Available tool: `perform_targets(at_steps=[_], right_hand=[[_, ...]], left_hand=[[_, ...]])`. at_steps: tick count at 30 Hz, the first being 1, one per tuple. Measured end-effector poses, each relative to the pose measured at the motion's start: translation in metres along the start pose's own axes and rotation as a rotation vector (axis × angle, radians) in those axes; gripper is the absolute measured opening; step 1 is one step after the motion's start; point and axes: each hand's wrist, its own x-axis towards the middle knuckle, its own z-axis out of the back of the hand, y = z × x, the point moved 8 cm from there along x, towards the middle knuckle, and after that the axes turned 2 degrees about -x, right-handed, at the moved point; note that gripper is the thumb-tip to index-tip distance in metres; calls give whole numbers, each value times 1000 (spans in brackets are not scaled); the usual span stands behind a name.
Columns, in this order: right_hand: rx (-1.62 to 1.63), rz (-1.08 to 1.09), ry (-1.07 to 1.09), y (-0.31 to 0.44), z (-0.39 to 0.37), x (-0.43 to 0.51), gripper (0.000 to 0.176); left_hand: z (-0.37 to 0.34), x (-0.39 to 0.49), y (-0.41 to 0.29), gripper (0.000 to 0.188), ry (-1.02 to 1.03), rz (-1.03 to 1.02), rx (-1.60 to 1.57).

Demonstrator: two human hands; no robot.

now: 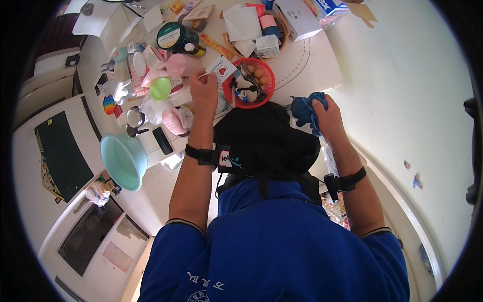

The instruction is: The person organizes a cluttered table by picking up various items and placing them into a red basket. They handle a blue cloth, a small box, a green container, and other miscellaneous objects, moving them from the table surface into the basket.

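My left hand (204, 92) pinches a white card (222, 70) with a red heart printed on it. The card slants over the left rim of a red plastic basket (270, 66). Inside that basket are several egg-like round things (260, 73) and a jumble of small items, partly overlapping. Off to the right, my right hand (330, 120) grips a crumpled blue cloth (304, 109) beside the front edge of the white table (322, 56). Just left of the card stands a pink cup (177, 65).
A wicker basket (288, 32) holds paper and boxes, with a white carton (298, 19) beside it. A dark green tub (173, 36), a green bowl (160, 88) and a smartphone (163, 140) crowd the left side. At the table's left edge is a pale green basin (124, 161).
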Motion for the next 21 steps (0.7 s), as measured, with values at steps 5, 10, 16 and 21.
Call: perform_targets(at_steps=[5, 10, 16, 21], right_hand=[[4, -7, 28, 6, -15, -3, 33], [-87, -1, 15, 8, -23, -3, 33], [-64, 3, 6, -5, -19, -4, 35], [-1, 3, -33, -10, -10, 5, 35]], left_hand=[[10, 18, -27, 37, -17, -257, 369], [0, 41, -30, 37, 24, -310, 713], [-12, 32, -21, 37, 115, -298, 785], [-13, 36, -22, 30, 125, -354, 860]])
